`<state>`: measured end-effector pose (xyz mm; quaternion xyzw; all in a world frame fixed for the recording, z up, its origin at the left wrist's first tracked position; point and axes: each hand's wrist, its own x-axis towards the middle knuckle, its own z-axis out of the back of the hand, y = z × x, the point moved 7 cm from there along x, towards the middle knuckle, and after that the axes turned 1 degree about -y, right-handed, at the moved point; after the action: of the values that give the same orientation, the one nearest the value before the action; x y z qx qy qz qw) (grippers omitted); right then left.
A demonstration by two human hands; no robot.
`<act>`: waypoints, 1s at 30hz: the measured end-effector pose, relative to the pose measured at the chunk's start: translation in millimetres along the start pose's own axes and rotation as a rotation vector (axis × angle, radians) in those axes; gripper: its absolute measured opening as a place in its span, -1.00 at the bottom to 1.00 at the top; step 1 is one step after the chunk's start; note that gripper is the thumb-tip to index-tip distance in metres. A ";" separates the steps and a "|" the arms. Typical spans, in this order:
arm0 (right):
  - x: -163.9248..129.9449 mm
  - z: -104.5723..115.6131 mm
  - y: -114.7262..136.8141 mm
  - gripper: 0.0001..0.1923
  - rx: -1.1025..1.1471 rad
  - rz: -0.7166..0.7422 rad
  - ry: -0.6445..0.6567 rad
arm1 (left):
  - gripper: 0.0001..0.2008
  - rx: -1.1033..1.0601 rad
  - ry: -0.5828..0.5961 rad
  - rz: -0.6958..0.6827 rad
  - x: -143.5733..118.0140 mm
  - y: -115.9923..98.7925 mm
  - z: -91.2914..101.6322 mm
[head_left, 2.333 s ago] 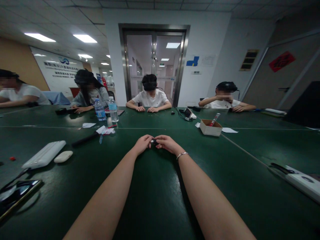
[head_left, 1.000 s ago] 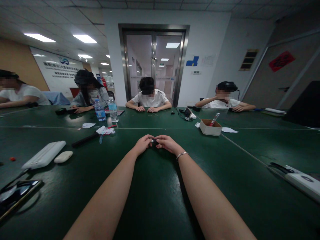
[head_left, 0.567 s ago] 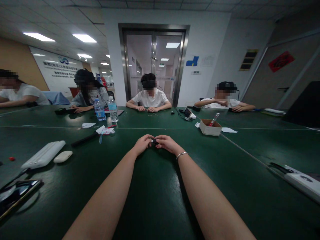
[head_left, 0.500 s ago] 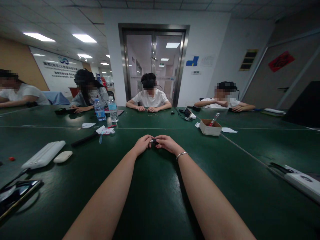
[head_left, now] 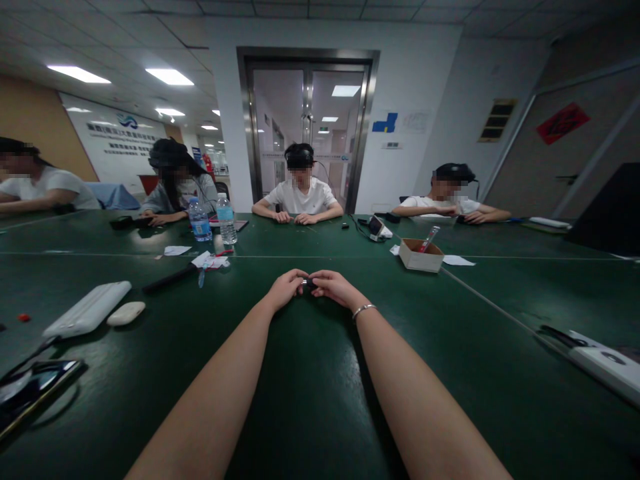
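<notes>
While the left hand (head_left: 288, 288) and right hand (head_left: 334, 287) pinch opposite ends of a small black-and-silver object (head_left: 309, 283) between them, the paired grip probably steadies it over the worktop (head_left: 310, 373).

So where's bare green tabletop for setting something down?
Green tabletop is bare between the forearms, and from the right forearm to the pale cardboard box and long white device. Far left is crowded: long white case, off-white oval case, glossy gold-edged phone.
</notes>
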<state>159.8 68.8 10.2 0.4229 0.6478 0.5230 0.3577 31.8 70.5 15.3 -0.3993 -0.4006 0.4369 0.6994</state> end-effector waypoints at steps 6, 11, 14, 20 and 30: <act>-0.1 -0.5 -0.2 -0.88 0.007 0.006 0.002 | -0.70 0.015 -0.027 -0.013 -0.2 -0.8 1.7; -0.5 -0.9 0.1 -0.89 0.010 0.012 0.013 | -0.69 0.027 -0.009 0.005 -0.5 -1.4 -0.2; -0.6 -0.6 0.0 -0.89 0.005 0.009 0.010 | -0.70 0.029 -0.022 0.002 -0.3 -1.5 0.8; 0.1 -0.5 -0.1 -0.89 0.006 0.011 0.007 | -0.69 0.009 -0.009 -0.003 -0.8 -1.2 0.2; -1.1 -0.7 0.6 -0.87 0.009 0.000 0.006 | -0.68 0.017 -0.010 -0.001 -3.5 -5.6 1.0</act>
<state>159.7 67.6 10.9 0.4229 0.6514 0.5213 0.3538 31.4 65.8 20.0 -0.3910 -0.4005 0.4421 0.7009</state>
